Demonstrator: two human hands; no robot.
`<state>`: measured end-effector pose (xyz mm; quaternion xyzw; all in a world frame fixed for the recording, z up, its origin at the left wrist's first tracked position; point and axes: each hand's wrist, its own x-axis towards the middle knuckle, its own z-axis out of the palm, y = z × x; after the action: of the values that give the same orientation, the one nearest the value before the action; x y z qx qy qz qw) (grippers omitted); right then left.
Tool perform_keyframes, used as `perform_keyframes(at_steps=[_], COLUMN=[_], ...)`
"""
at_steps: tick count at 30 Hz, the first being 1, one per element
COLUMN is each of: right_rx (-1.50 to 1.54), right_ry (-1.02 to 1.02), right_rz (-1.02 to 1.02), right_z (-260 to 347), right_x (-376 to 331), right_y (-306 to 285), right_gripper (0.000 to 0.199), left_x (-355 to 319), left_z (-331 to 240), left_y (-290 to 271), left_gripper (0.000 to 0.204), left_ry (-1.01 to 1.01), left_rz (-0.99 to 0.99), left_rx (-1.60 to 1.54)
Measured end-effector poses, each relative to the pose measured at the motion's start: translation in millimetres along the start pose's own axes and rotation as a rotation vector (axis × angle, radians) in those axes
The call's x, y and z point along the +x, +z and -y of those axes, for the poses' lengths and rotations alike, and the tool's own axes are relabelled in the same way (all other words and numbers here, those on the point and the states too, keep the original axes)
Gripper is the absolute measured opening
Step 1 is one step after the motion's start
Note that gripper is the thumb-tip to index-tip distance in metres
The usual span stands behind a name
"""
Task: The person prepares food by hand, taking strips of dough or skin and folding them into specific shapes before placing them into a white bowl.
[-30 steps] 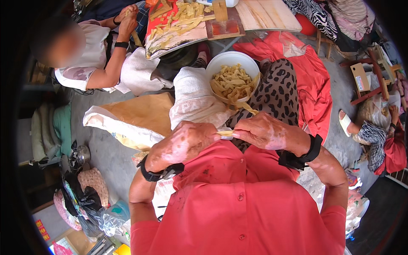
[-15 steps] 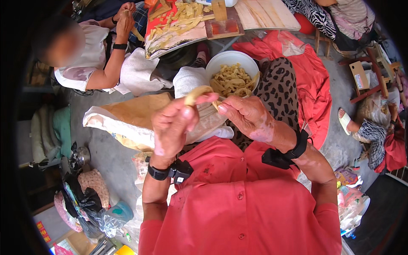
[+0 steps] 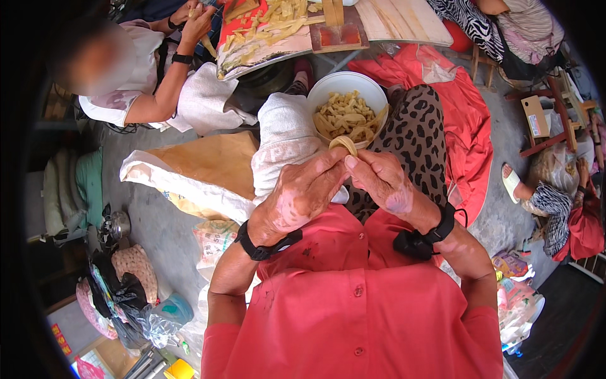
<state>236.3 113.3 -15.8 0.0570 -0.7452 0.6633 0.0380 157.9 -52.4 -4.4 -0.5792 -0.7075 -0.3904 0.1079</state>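
In front of my lap, my left hand (image 3: pixel 302 194) and my right hand (image 3: pixel 380 179) meet fingertip to fingertip. Between them they pinch a pale yellow, bendy strip (image 3: pixel 344 144), curled into a loop; its lower part is hidden by my fingers. Just beyond my hands stands a white bucket (image 3: pixel 319 88) between my knees. Inside it lies a heap of similar yellow strips (image 3: pixel 348 112), some knotted or folded. Beside the bucket, a pale towel (image 3: pixel 281 140) covers my left knee.
At the far side is a board table (image 3: pixel 398 25) with more strips and a wooden block tool (image 3: pixel 338 35). A co-worker (image 3: pixel 145 82) sits at the far left. A brown sack (image 3: pixel 208 165) lies left of me. Red cloth (image 3: pixel 468 126) spreads at right, near another person's sandalled foot (image 3: pixel 512 182).
My left hand has moved right and turned its back up, meeting my right hand. The strip, stretched between the hands before, is now a tight loop at the fingertips.
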Motion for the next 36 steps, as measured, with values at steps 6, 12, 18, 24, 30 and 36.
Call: perform_keyframes(at_steps=[6,12,18,24,30,36], right_rx=[0.019,0.026,-0.113,-0.126,-0.224,-0.248], right_ry=[0.026,-0.058,-0.037,-0.095,-0.228,-0.221], right_rz=[-0.106,-0.107,0.053,0.074,0.005,-0.012], right_z=[-4,-1,4,3,-1,3], right_x=[0,2,1,1,-2,-5], right_y=[2,2,-2,-4,3,-1], right_gripper=[0.023,0.020,0.021,0.021,0.020,0.017], left_x=[-1,-13,-9,2,6,7], left_z=[-9,3,4,-8,-13,-13], left_y=[-5,0,9,1,-2,-1], left_gripper=[0.021,0.028,0.030,0.018,0.013,0.014], left_ry=[-0.210,-0.878,-0.919,-0.862,-0.824,-0.778], left_rz=[-0.210,-0.393,-0.399,-0.265,-0.147,-0.196], left_rx=[-0.125,-1.087,-1.293,-1.104,-1.029,-1.234])
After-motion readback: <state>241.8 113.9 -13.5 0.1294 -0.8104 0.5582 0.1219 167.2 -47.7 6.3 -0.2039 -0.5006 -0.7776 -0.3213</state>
